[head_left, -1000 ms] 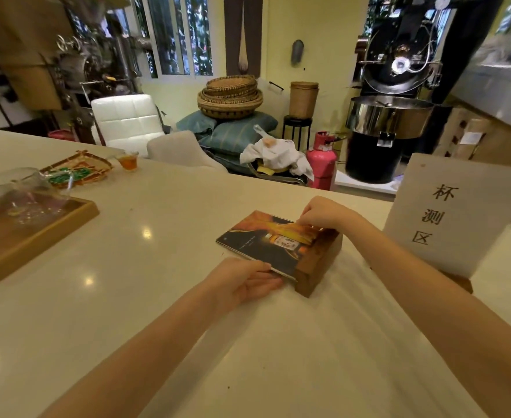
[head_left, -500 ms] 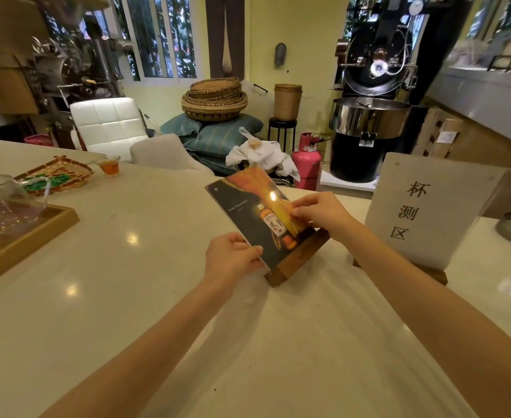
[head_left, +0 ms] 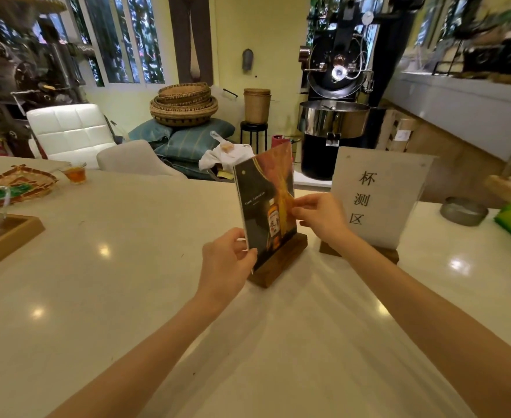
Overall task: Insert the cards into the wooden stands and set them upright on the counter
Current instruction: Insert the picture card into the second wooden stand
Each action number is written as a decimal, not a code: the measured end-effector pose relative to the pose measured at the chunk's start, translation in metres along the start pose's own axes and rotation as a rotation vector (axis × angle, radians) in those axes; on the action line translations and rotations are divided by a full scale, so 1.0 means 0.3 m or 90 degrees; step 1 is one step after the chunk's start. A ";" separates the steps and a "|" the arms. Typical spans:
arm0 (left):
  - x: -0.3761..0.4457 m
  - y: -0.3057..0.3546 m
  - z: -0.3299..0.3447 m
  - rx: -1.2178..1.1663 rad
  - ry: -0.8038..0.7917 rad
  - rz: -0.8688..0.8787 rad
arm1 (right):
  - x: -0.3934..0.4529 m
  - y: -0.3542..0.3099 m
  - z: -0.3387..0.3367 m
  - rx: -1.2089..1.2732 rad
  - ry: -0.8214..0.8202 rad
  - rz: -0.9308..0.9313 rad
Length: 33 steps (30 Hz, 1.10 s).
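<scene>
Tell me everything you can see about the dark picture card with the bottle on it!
The picture card is tall, glossy and dark, with an orange glow and a small labelled bottle printed low on it. It stands nearly upright, its bottom edge in a brown wooden stand on the pale counter. The left hand pinches its lower left edge; the right hand touches its right edge.
</scene>
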<state>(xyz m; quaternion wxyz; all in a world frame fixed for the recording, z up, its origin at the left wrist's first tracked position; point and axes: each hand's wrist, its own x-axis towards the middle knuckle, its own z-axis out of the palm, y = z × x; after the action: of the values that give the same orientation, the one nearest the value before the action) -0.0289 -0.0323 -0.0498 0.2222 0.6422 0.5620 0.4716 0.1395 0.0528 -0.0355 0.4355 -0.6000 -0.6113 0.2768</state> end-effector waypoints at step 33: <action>-0.004 0.009 0.033 0.051 -0.051 0.056 | -0.248 0.192 -0.354 -0.014 0.332 0.054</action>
<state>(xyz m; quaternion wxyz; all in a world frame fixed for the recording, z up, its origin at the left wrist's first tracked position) -0.0190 -0.0316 -0.0525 0.1973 0.6930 0.5425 0.4320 0.2523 -0.0321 -0.0504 0.5598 -0.6807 -0.4559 0.1241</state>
